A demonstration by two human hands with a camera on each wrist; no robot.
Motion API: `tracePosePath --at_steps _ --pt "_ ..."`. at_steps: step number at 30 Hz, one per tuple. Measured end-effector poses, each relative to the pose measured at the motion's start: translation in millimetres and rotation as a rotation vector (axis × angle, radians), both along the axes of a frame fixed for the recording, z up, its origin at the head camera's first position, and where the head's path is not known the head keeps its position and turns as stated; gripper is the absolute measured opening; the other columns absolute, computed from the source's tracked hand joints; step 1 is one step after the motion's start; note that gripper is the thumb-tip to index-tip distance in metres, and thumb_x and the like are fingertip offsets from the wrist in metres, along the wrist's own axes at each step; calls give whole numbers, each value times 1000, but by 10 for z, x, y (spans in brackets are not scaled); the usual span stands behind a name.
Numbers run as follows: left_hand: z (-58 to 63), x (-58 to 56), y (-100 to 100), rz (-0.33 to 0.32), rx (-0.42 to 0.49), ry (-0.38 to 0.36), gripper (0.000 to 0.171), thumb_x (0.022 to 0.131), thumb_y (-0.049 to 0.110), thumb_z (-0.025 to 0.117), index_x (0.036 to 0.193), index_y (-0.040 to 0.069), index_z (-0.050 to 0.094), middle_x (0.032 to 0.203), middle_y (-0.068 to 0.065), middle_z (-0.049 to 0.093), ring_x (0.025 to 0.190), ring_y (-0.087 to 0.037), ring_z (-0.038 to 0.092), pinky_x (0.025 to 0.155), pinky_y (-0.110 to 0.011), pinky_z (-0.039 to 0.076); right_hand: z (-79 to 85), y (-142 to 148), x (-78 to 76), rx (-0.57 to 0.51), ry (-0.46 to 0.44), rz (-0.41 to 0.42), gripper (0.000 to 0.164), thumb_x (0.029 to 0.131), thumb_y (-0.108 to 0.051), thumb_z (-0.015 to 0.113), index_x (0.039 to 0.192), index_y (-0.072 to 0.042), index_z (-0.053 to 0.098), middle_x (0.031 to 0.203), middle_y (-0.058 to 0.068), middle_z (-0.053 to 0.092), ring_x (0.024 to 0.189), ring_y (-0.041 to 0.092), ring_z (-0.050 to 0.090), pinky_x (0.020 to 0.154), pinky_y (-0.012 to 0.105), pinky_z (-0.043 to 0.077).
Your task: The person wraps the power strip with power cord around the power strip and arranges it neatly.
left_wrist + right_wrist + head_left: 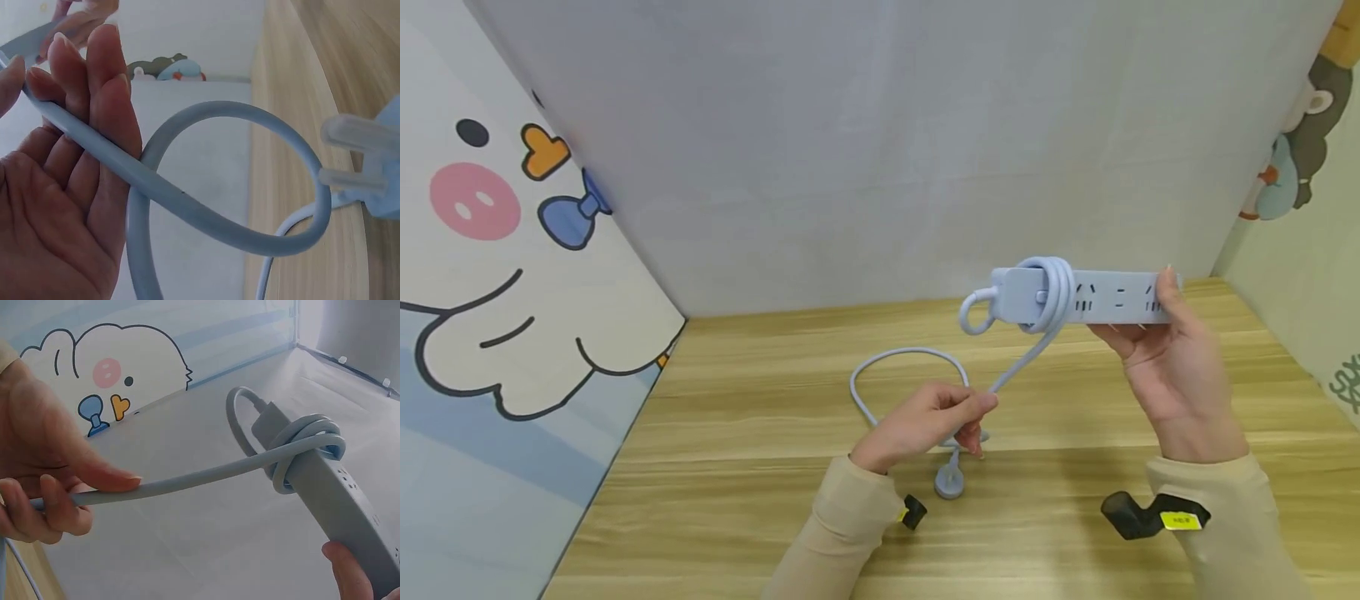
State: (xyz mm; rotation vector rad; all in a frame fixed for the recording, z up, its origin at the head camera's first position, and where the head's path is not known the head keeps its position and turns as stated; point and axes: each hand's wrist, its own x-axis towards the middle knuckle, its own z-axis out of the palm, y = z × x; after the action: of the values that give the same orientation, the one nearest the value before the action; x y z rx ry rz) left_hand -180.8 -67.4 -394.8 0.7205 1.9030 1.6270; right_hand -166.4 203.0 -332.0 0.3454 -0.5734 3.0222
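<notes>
A pale blue power strip (1108, 308) is held up above the table by my right hand (1183, 375), thumb on its socket face and fingers behind its right end. Several turns of its cord (1054, 292) wrap round the strip's left part. My left hand (928, 421) pinches the cord, which runs taut up to the strip. In the left wrist view the free cord (275, 244) loops beyond the fingers. Below the left hand, the plug (949, 482) lies on the table; its pale prongs (356, 134) show large in the left wrist view.
The wood-grain table (760, 417) lies below both hands, and a loop of loose cord (902, 350) is behind the left hand. A white sheet (865, 167) stands at the back, with cartoon-printed panels (497, 317) on the sides. Each sleeve carries a black wrist mount (1153, 512).
</notes>
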Motion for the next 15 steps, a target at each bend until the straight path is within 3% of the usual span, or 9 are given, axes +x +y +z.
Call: tracePosePath --at_steps 4,10,15 --pt "12 -6 -11 1 -39 21 43 106 34 55 79 1 62 68 -2 59 85 -52 65 84 -47 61 50 40 28 -40 13 13 17 108 -13 46 112 2 53 107 25 66 102 44 72 84 55 58" --pt "-26 -20 -15 -7 -184 76 42 104 40 55 83 5 66 73 -2 70 81 -25 73 79 -26 59 85 63 70 -38 46 27 23 108 -13 44 113 6 55 105 30 67 98 47 72 83 56 58" --pt "-83 -67 -38 -25 -225 70 43 105 44 52 87 6 64 81 -2 75 85 -11 70 87 -28 56 102 89 98 -40 74 23 22 109 -13 43 114 6 53 106 30 66 99 48 71 83 57 58"
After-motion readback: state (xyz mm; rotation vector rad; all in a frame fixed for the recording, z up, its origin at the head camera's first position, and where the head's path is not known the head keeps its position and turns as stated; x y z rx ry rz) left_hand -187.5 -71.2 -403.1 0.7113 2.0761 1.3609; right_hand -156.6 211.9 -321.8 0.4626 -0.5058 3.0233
